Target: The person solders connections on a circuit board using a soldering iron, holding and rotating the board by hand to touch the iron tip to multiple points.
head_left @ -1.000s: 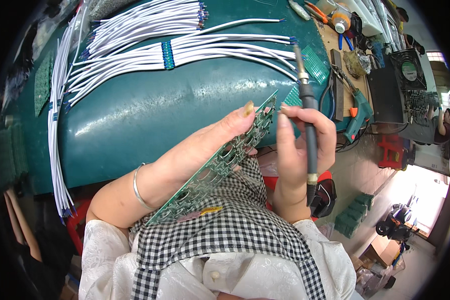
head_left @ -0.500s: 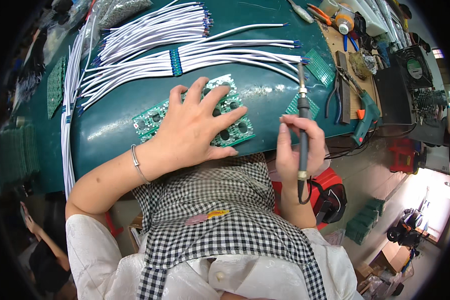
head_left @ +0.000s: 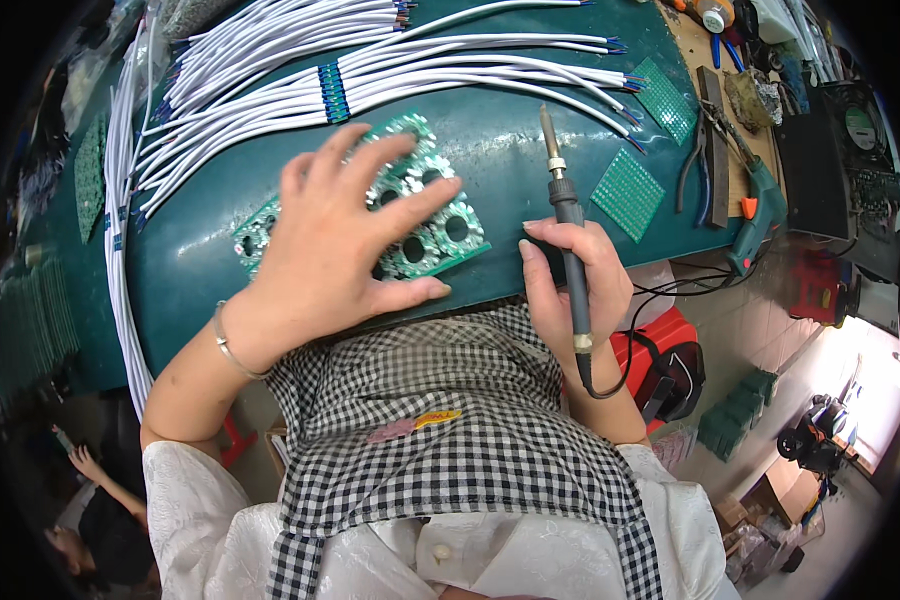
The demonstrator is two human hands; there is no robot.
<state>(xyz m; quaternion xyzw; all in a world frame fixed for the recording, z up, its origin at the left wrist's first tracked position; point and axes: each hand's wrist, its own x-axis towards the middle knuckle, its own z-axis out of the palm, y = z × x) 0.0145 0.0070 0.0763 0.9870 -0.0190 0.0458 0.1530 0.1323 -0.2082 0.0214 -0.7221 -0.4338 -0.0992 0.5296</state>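
My left hand [head_left: 330,235] lies spread over a panel of green circuit boards [head_left: 455,228] dotted with round holes and small parts. The palm hides the middle of the panel, and whether the fingertips press on it is hard to see. In my right hand [head_left: 592,270] is a soldering iron [head_left: 567,212], held like a pen with its bare tip pointing up and away from me. That tip is over the green mat, short of the wire ends and apart from the panel. White cables [head_left: 410,92] with blue stripped ends lie beyond both hands.
Two perforated green boards [head_left: 628,195] are right of the iron. Pliers [head_left: 692,165] and a green soldering gun [head_left: 760,225] lie farther right. A long cable bundle [head_left: 120,235] runs down the left side. A black fan box [head_left: 838,150] stands at right; another person's hand [head_left: 88,465] shows lower left.
The view has shifted slightly. The soldering iron has moved left, its tip now away from the cable ends. My left hand has shifted slightly left, still spread over the panel.
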